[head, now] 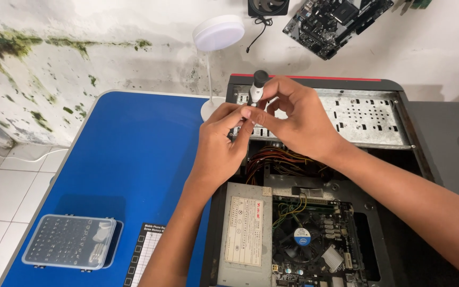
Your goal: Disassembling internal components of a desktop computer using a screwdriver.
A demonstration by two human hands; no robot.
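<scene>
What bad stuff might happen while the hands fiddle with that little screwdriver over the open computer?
Both hands, left hand and right hand, pinch the screwdriver right above the open computer case. If a small piece slips from the fingers, it could fall among the wires or onto the circuit board, where it might be hard to find.

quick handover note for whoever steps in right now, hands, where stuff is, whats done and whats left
Left hand: fingertips pinch at the lower end of the screwdriver.
Right hand: holds the screwdriver shaft, black cap pointing up.
Both hands are raised over the open computer case, which lies on the blue table.
The closed clear bit box sits at the table's near left corner, and a white lamp stands behind the hands.
Done: case side is off; power supply and motherboard exposed.
Left: both are in place inside; the tool is not touching the case.
</scene>
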